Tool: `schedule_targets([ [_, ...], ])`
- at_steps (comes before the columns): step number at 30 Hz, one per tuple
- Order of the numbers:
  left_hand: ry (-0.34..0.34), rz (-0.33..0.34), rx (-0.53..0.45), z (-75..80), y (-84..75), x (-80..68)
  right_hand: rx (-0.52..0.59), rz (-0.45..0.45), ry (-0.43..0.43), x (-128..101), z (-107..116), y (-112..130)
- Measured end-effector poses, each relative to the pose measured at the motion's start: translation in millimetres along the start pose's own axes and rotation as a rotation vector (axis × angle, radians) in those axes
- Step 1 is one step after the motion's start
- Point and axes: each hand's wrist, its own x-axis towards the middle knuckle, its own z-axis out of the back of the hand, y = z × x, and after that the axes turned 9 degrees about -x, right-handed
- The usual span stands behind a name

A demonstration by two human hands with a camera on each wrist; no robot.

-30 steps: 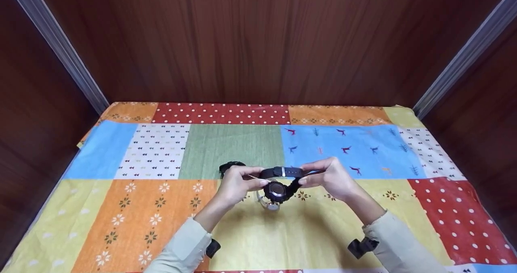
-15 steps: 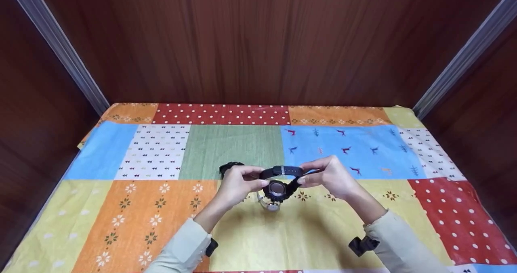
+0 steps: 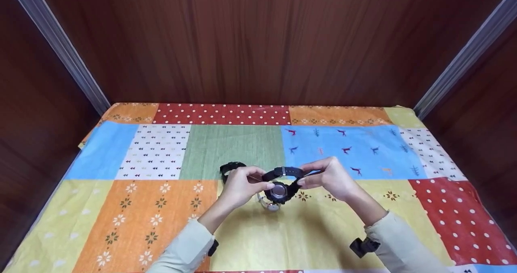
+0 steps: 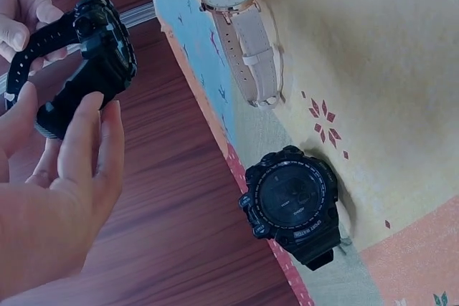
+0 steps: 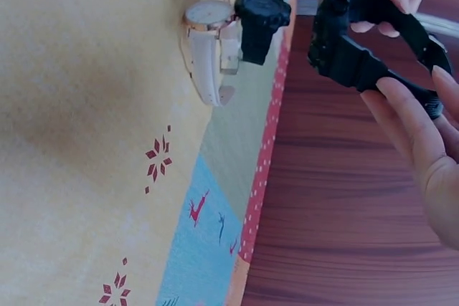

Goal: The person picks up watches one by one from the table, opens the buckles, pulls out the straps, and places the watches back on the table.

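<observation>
Raised above the cloth is a black sports watch (image 3: pixel 278 190), its strap looped round with a metal buckle showing. My left hand (image 3: pixel 243 187) pinches one side of its strap between thumb and fingers. On the opposite side my right hand (image 3: pixel 333 180) grips the strap the same way. Below lies a wristwatch with a pale strap and a white dial (image 4: pixel 247 48), partly hidden by the held watch in the head view. A second black sports watch (image 4: pixel 290 198) rests on the cloth beyond my left hand, dial up in the left wrist view.
A patchwork-print cloth (image 3: pixel 161 216) covers the table. Dark wood panels (image 3: pixel 242 43) rise behind its far edge and along both sides, joined by grey metal strips (image 3: pixel 60 43). Black camera mounts (image 3: pixel 364 246) sit at both wrists.
My left thumb and fingers have shifted slightly right along the held watch, which has tilted a little. My right hand has barely moved, and the two watches on the cloth have stayed put.
</observation>
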Motion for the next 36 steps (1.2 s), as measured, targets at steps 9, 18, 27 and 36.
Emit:
schedule_targets([
  [9,-0.015,-0.04,0.064,0.3,-6.2,-0.6,-0.007,-0.02,0.018,-1.0,-0.7,3.8],
  [18,0.002,-0.03,0.064,-0.1,-9.5,0.4,-0.029,0.006,0.019,-1.3,-1.6,4.0],
  [27,-0.006,-0.042,0.074,-0.7,-9.7,-0.9,-0.027,-0.007,0.027,-1.5,-0.4,1.7],
  [36,0.011,-0.023,0.032,-1.2,-10.8,-1.8,0.0,-0.007,0.049,-2.2,1.1,0.6],
])
